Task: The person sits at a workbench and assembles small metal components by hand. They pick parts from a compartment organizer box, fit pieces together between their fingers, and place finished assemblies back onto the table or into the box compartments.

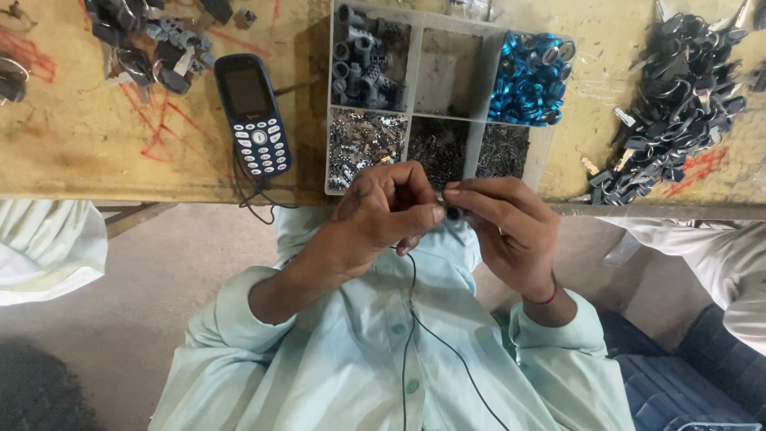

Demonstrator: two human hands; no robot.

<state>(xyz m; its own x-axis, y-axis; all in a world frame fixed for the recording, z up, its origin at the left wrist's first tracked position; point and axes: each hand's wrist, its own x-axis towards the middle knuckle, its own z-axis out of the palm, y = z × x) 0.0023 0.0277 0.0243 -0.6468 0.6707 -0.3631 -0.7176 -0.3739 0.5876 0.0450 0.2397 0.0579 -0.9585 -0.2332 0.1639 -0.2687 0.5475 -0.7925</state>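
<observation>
Hands meet in front of your chest, just under the edge of the yellow table (80, 144). Your left hand (383, 211) and your right hand (503, 223) come together, fingertip to fingertip. Between them you pinch a small dark part (452, 212). It is tiny and mostly hidden by your fingers, so its shape is hard to tell. Both hands are closed tight around it.

Just above your hands sits a grey tray (476, 136) with six little boxes in it. The top left box holds grey tubes (363, 60). The top right box holds shiny blue rings (531, 76). The bottom boxes hold small silver bits (363, 144) on the left and finer dark metal bits in the other two. The top middle box looks almost bare.

To the left of the tray lies a dark blue phone (251, 112) with buttons. A thin black wire (411, 319) runs down over your light green shirt (343, 359).

On the right side of the table is a big heap of black keys (678, 104). In the top left corner is another pile of dark parts (152, 44).

A pale sleeve (48, 247) of another person shows at the left, and another pale sleeve (718, 255) shows at the right.
</observation>
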